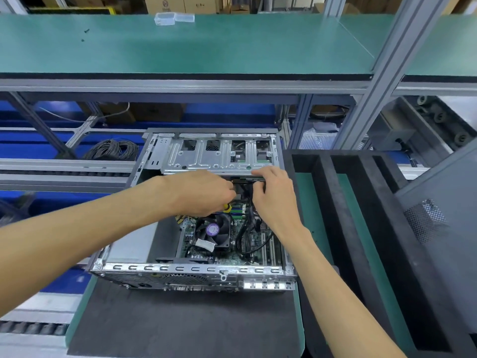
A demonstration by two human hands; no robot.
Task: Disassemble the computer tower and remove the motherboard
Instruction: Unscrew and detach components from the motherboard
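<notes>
Head view: both hands, left (pixel 204 192) and right (pixel 273 192), pinch black cables (pixel 244 188) inside the computer tower (pixel 196 270); fan sticker (pixel 212 229) unreadable.

A green shelf (pixel 206 45) spans the upper part of the view. On it, near the far edge, lies a clear plastic box (pixel 173 18), and well to the left of the box sit two small dark screws (pixel 86 30). Below the shelf to the left lies a coil of dark cable (pixel 112 150). Below it to the right stands black foam packing (pixel 361 215) with long slots.
</notes>
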